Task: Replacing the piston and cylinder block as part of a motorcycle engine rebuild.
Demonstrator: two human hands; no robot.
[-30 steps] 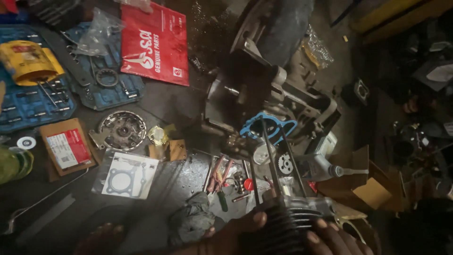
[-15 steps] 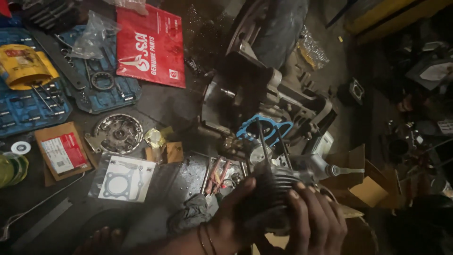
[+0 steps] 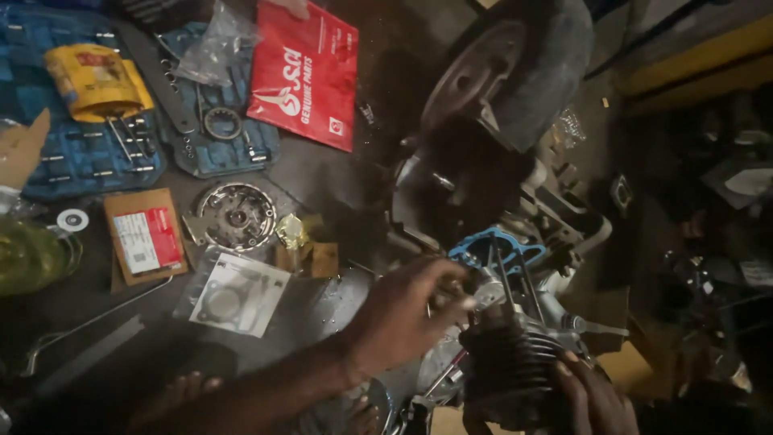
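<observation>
A dark finned engine cylinder (image 3: 515, 366) sits on long studs (image 3: 511, 278) that rise from a small engine with a blue gasket (image 3: 495, 246). My right hand (image 3: 592, 399) grips the cylinder from its lower right side. My left hand (image 3: 411, 310) reaches in from the lower left, its fingers pinched together at the piston area just left of the cylinder's top. What those fingers hold is too small and dark to tell. The engine stands beside a black wheel (image 3: 515, 68).
On the floor to the left lie a round clutch plate (image 3: 235, 216), a paper gasket in a bag (image 3: 233, 302), a red parts packet (image 3: 306, 72), a small red and white box (image 3: 146, 240), blue tool trays (image 3: 80, 153) with a yellow bag (image 3: 95, 80), and a green container (image 3: 28, 258).
The cylinder has slid further along the studs toward the engine. My left hand left the cylinder and moved up to the piston area. The view has shifted closer.
</observation>
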